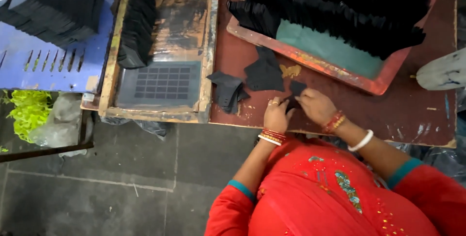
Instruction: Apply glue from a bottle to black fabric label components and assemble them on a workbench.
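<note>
item: small black card piece (296, 89), flat, dark, irregular outline. location: near edge of the reddish-brown tabletop (427, 114), pinched between both hands, its upper part showing above the fingers.

left hand (275, 115): fingers closed on the lower left of the piece; ring on one finger, red and gold bangles at the wrist.

right hand (316, 106): fingers closed on the lower right of the same piece; red bangles at the wrist, a white bangle further up the forearm. the two hands are touching or almost touching each other.

nearby, same tabletop:
- larger black sheet (264, 73), lying flat, just beyond the hands.
- loose fan of small black pieces (227, 90), left of the sheet, overlapping one another.
- red-rimmed tray with green base (320, 51), tilted across the far side, carrying long rows of overlapping black pieces (349, 12).
- wooden-framed printing screen (162, 83), left end, a dark grid pattern in its lower panel; a stack of black pieces (136, 29) rests on its upper left.

off the tabletop:
- blue slotted crate (43, 63), far left, bearing a tall stack of black cards (53, 8).
- grey tiled floor (126, 177) below.

wearer: red garment with teal cuffs.
</note>
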